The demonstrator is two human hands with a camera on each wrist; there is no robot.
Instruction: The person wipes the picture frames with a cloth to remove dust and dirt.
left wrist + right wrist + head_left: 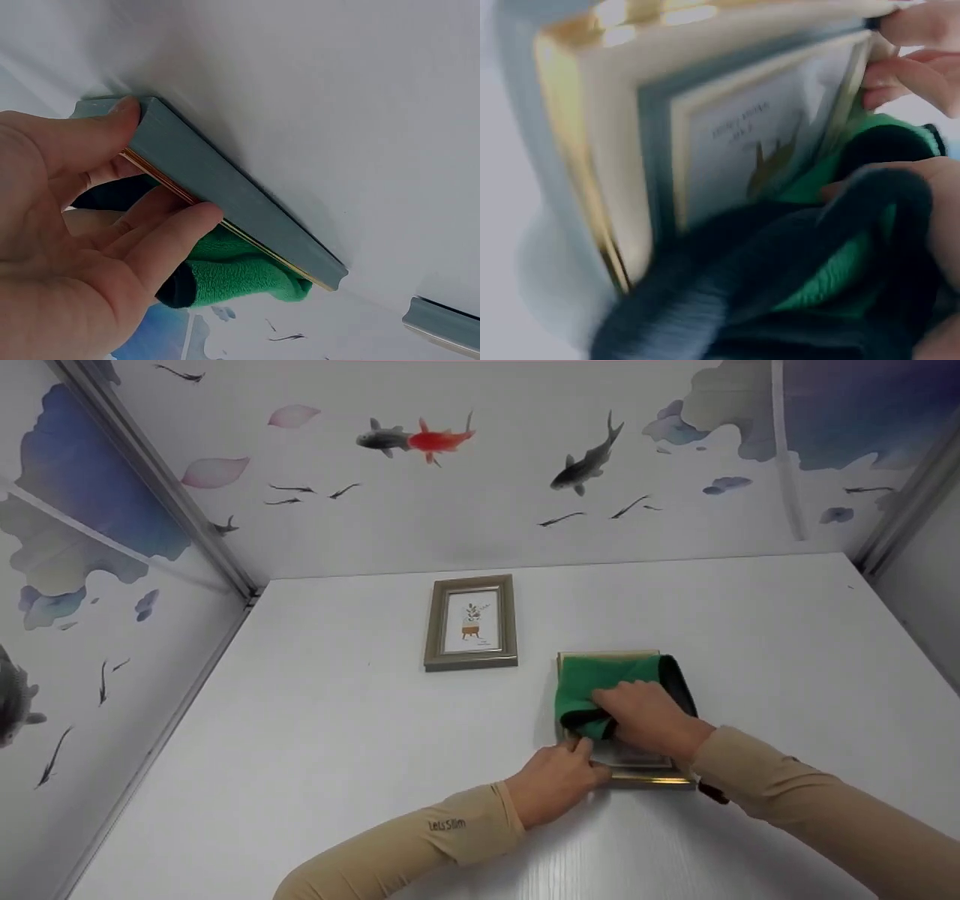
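A gold-edged picture frame (652, 781) hangs on the white wall, right of centre in the head view. My right hand (652, 720) grips a green cloth (600, 679) with a dark border, bunched against the front of this frame and covering most of its upper part. At the frame's lower left corner, my left hand (551, 780) holds on; the left wrist view shows the thumb on the outer side of the frame (225, 187) and fingers at its front edge. In the right wrist view, part of the picture (742, 142) shows beside the cloth (832, 270).
Up and to the left hangs a second picture frame (471, 622) with a plant drawing. The white wall (337, 720) meets a surface painted with fish (442, 441) and petals. Metal rails (157, 465) run along the left corner.
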